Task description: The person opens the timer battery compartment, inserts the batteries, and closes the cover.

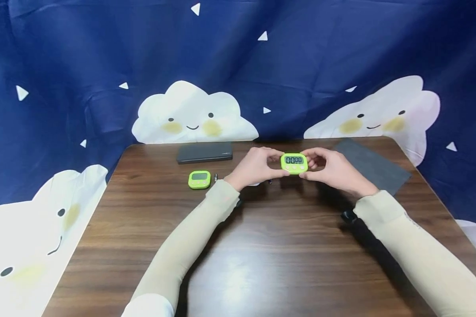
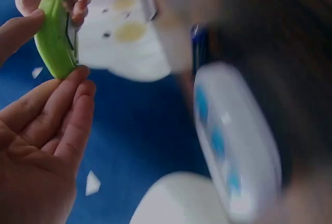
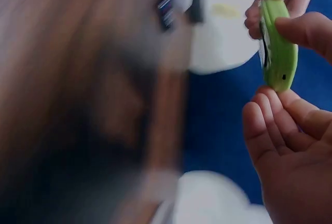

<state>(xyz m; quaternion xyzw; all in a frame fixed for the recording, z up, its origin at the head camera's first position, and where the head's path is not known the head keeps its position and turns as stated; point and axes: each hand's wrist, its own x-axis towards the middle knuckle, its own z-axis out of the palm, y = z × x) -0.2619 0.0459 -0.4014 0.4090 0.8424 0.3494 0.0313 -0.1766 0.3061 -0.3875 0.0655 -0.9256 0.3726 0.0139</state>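
Note:
A lime-green digital timer (image 1: 294,163) is held up above the table with its face toward the head camera, the display reading zeros. My left hand (image 1: 258,168) pinches its left edge between thumb and fingers. At the opposite edge my right hand (image 1: 332,171) pinches it the same way. In the left wrist view the timer (image 2: 54,40) shows edge-on, its back hidden from the head view. A second green timer (image 1: 199,179) with a blank display lies on the table, left of my left hand.
A flat black case (image 1: 204,152) lies at the back edge, and a dark grey sheet (image 1: 374,165) at the back right. A small metallic battery (image 1: 216,177) is beside the second timer. In the left wrist view, a white device with blue buttons (image 2: 238,141) lies near a blue battery (image 2: 199,47).

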